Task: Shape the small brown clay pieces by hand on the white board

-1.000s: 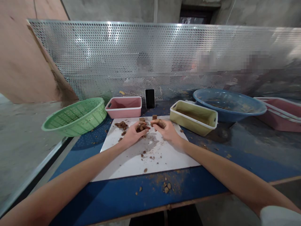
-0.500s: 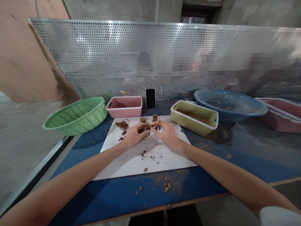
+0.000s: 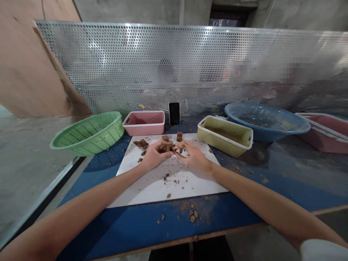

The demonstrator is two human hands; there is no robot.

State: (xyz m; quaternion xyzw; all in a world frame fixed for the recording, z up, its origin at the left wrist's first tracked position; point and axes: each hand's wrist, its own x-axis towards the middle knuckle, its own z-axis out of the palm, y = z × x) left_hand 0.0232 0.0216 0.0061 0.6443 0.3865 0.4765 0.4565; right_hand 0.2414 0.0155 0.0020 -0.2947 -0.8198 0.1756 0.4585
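Over a white sheet (image 3: 152, 188), my left hand (image 3: 155, 156) is closed around a brown clay-like lump (image 3: 168, 148), thumb on the near side. My right hand (image 3: 195, 156) meets it from the right, its thumb and fingertips pinched at the lump's right end. The fingers cover much of the lump. Two small brown blocks stand just beyond the hands, a left block (image 3: 165, 138) and a right block (image 3: 179, 136). A rough brown clump (image 3: 140, 144) lies to the left of my left hand, with smaller crumbs (image 3: 166, 177) scattered nearer to me.
Behind the sheet stand a green basket (image 3: 89, 145), a pink bin (image 3: 144, 129), an upright phone (image 3: 174, 114), a yellow-green bin (image 3: 223, 139) and a blue basin (image 3: 268, 132). Another pink bin (image 3: 326, 139) is far right. A perforated metal panel (image 3: 130, 65) closes off the back.
My right fingers have shifted slightly and curled more at the lump's right end. The left hand stays nearly in place, still holding the lump.
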